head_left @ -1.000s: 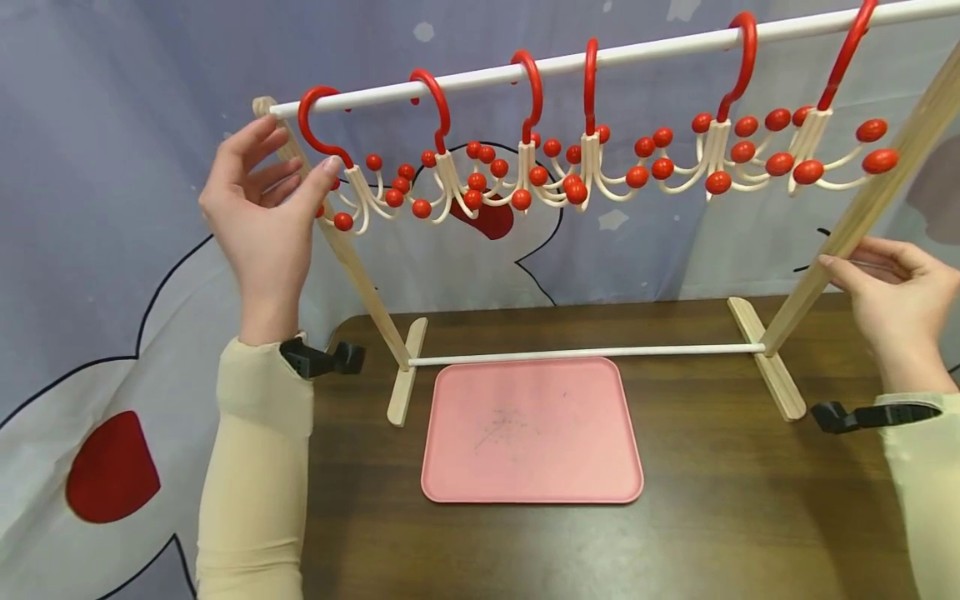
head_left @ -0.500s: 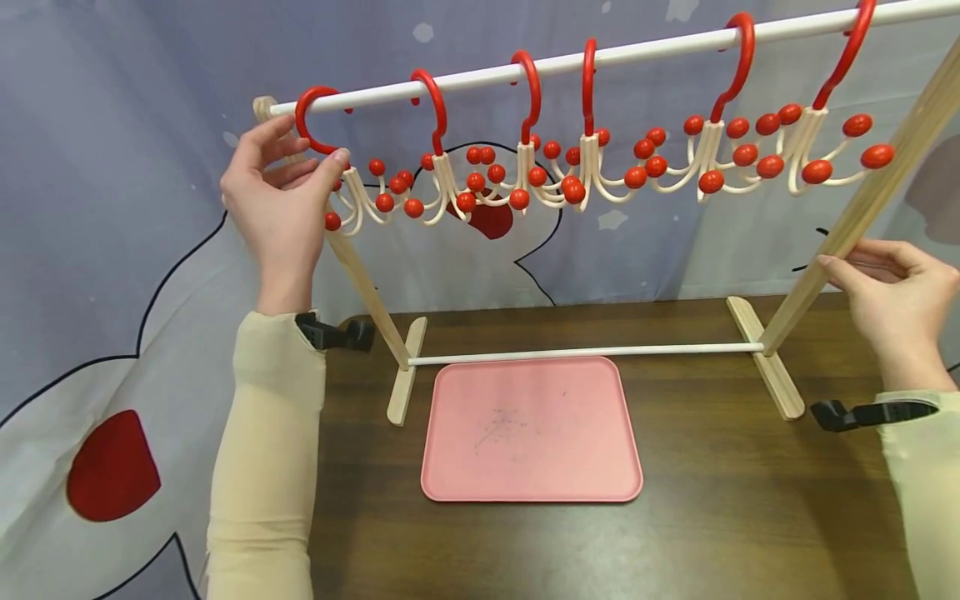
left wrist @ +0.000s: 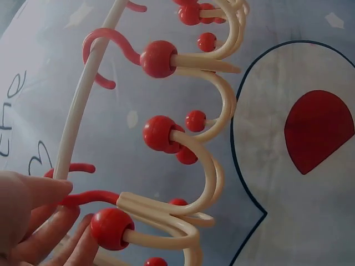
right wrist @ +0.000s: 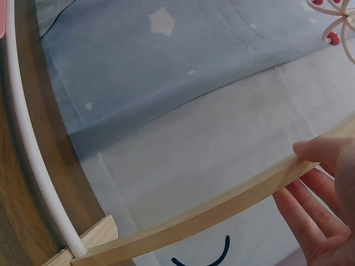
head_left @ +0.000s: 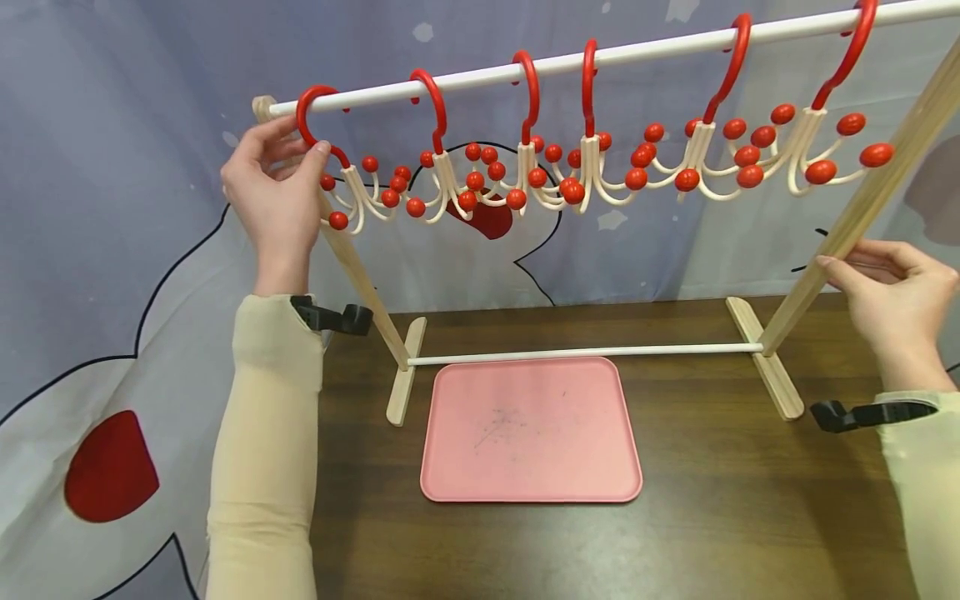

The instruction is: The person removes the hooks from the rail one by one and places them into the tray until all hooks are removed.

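Six ball-tipped hangers (head_left: pixel 528 171) line a white rod (head_left: pixel 480 77) as the left hand (head_left: pixel 273 196) apparently pinches the leftmost red hook (left wrist: pixel 91 196), the right hand (head_left: pixel 900 296) gripping a wooden upright (head_left: pixel 883 182).

With my left hand (left wrist: pixel 47 235) I pinch the red hook (left wrist: pixel 100 196) of the nearest hanger (left wrist: pixel 146 206) on the white rod (left wrist: pixel 77 119); another hanger (left wrist: pixel 205 62) hangs farther along it, in front of a patterned cloth (left wrist: pixel 266 160).
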The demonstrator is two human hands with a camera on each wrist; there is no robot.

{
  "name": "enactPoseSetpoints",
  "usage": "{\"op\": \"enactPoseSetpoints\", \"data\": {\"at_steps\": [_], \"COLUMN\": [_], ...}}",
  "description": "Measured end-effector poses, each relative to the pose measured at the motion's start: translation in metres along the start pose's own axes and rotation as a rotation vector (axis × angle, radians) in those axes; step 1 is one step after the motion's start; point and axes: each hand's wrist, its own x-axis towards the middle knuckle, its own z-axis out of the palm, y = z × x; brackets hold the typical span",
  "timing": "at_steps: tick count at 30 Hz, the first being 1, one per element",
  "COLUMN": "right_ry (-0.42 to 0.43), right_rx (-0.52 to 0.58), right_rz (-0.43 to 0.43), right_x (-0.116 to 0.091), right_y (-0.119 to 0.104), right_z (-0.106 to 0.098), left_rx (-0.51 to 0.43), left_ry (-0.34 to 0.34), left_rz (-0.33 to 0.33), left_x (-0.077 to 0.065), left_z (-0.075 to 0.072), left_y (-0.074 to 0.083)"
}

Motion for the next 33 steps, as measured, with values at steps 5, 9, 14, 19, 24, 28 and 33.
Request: {"op": "enactPoseSetpoints", "data": {"at_steps": [5, 9, 14, 19, 24, 28, 33], "right_ry": [-0.006, -0.001, 0.000, -0.002, -0.011, -0.020, -0.026], "right_rx": [0.000, -0.019, -0.006, -0.002, 0.020, 0.029, 0.050], "right_rz": [0.015, 0.014, 0.022, 0.019, 0.010, 0.009, -0.010], "right_x": [-0.005, -0.005, -0.004, -0.004, -0.002, -0.001, 0.000], "right_y": [-0.003, -0.003, -0.003, -0.004, -0.002, -0.002, -0.002], "right_z": [-0.004, -0.004, -0.005, -0.004, -0.004, -0.004, -0.004], "left_rx": [-0.055, -0.076, -0.070, -0.111, -0.154, -0.172, -0.188], "left_ry": [-0.054, -0.056, -0.021, -0.001, 0.024, 0.067, 0.094], "left_rz": [-0.066, -0.101, -0.088, -0.059, -0.019, 0.021, 0.086], "left_x": [0.005, 0.006, 0.005, 0.005, 0.006, 0.000, -0.008], "left_z": [-0.001, -0.002, 0.002, 0.002, 0.004, 0.006, 0.009], "left_y": [-0.001, -0.001, -0.001, -0.005, -0.008, 0.000, 0.011]}}
